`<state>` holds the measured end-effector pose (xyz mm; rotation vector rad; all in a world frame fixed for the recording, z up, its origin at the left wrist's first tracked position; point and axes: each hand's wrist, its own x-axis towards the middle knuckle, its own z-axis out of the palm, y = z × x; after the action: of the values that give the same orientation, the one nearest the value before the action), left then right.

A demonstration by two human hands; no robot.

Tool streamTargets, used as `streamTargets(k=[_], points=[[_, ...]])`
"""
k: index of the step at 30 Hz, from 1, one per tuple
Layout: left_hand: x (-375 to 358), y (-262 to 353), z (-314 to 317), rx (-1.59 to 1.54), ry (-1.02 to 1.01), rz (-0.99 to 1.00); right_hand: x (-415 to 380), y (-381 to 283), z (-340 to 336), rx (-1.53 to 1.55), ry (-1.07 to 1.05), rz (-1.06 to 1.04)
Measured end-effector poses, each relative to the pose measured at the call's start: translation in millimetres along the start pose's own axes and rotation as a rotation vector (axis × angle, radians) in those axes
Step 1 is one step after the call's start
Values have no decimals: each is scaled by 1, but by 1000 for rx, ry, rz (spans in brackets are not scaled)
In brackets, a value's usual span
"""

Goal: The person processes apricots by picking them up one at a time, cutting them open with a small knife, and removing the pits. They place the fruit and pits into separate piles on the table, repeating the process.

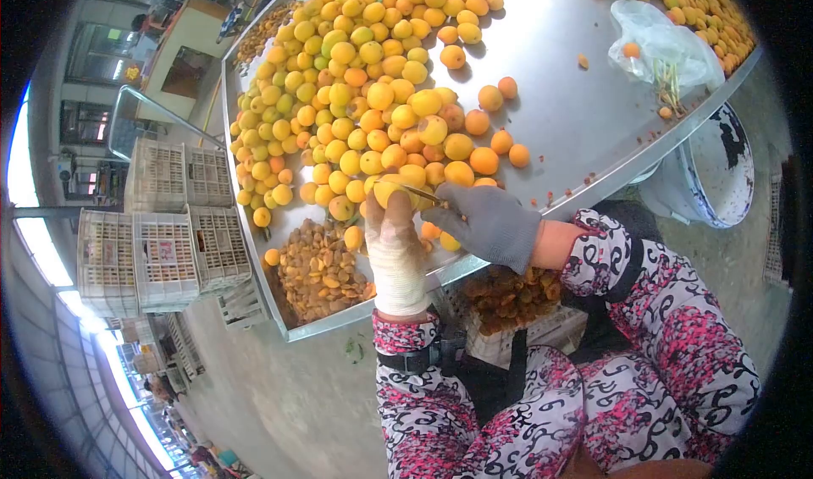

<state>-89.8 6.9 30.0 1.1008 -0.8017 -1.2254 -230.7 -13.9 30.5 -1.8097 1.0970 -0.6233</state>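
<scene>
My left hand (396, 246), in a white glove, is closed around a yellow apricot (386, 192) at the near edge of the heap. In my right hand (493, 221), under a grey glove, is a small knife (421, 193) with its blade against that fruit. A large heap of yellow and orange apricots (356, 98) spreads over the metal table (550, 81) just beyond both hands. Left of my left wrist lies a pile of brown pits or fruit pieces (318, 277) in the table's corner.
A plastic bag (665, 38) lies at the right, near more apricots (707, 9). Beside the table's right edge stands a white bucket (707, 174). Stacked crates (161, 250) are at the left. Below the near edge, a crate (542, 331) holds brownish-orange pieces.
</scene>
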Motion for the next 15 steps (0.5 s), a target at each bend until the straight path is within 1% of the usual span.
streamTargets(k=[2,4,6,7,8,9,10,11,12,13,14,15], points=[[-2,1,1,27,22,31,1,3,4,2,16,-54],[-3,-4,-3,55,40,68,1,2,8,-24,24,-56],[-2,-14,-5,-33,35,-38,3,4,12,-54,33,-59],[-3,-18,-6,-32,34,-40,4,6,15,-123,65,-73],[-5,-12,6,-201,66,-79,2,8,19,-190,94,-84],[-5,-7,14,-372,96,-115,2,9,20,-189,93,-81],[-4,-6,15,-392,118,-108,2,9,20,-193,74,-69],[-5,-4,12,-390,118,-109,3,7,21,-198,55,-59],[-5,-3,9,-324,107,-121,3,3,21,-198,56,-59],[-5,-3,6,-260,96,-134,2,-1,23,-74,75,-31],[-6,-7,2,-262,98,-143,-1,-3,26,53,93,3],[-4,-12,-3,25,108,7,-1,-3,27,53,90,9]])
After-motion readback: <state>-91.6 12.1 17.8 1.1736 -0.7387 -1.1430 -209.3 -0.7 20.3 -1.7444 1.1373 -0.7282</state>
